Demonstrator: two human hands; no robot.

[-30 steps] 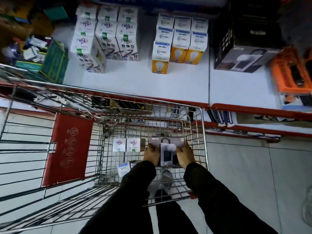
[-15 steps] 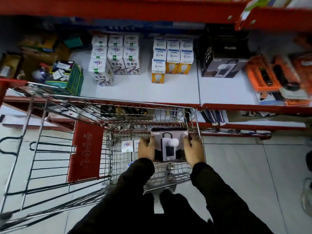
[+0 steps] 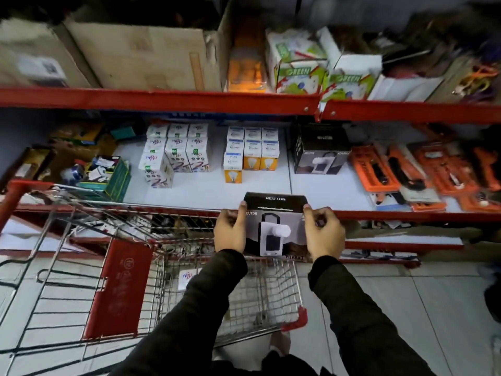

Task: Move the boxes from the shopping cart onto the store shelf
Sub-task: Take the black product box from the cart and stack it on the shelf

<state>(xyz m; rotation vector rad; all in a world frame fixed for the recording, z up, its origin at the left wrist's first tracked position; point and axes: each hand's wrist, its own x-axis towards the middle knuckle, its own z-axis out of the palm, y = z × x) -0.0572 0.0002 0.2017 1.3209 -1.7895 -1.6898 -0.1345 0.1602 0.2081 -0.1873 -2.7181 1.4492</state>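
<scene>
Held box: black and grey lantern box (image 3: 275, 226) is being held up over the front rim of the cart, just short of the red shelf edge, not resting on anything.
Box facing: printed front is facing up toward the camera, black top flap is pointing away toward the shelf; long axis is running front to back from the person, box is tilting slightly.
Left hand: left hand (image 3: 230, 232) is clamping the box's left side, fingers reaching up to the top corner.
Right hand: right hand (image 3: 324, 234) is clamping the right side, fingertips curling onto the top edge.
Hands together/apart: hands are staying a box-width apart, both closed on the box.
Cart: wire shopping cart (image 3: 282, 297) is standing below the hands, a small white box (image 3: 187, 278) lying inside near its left wall, red panel (image 3: 119, 289) on the folding seat.
Shelf: white shelf board (image 3: 206, 191) with red front edge is showing bare space right ahead of the box.
Shelf stock: matching lantern box (image 3: 321, 153) is sitting at back right, white bulb boxes (image 3: 176, 153) at left, yellow-bottom bulb boxes (image 3: 250, 156) in the middle, orange packs (image 3: 423, 169) at far right.
Room: grey tiled floor (image 3: 447, 308) is showing right of the cart; upper shelf is carrying cardboard cartons (image 3: 141, 55), blurred.
</scene>
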